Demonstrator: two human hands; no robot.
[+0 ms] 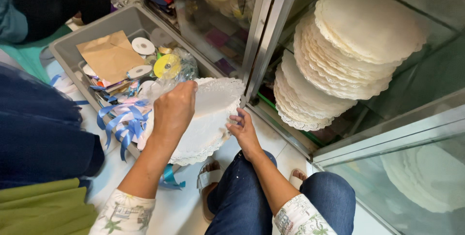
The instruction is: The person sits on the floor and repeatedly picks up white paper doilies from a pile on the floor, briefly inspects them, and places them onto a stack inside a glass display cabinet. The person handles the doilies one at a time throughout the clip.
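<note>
My left hand (173,109) grips the top edge of a stack of round white paper doilies (213,114) with lace edges, held upright in front of my knees. My right hand (243,131) holds the same stack at its lower right edge, fingers curled against the rim. The stack sits just outside the open glass cabinet, whose metal door frame (264,31) rises right behind it. Inside the cabinet a tall leaning pile of cream doilies (339,51) rests on the shelf.
A grey plastic bin (123,19) on the floor at left holds discs, a brown envelope (110,56) and blue ribbon bows (121,119). Another person sits at top left. Dark blue and green cloth lies at left. More doilies (426,177) show behind glass at lower right.
</note>
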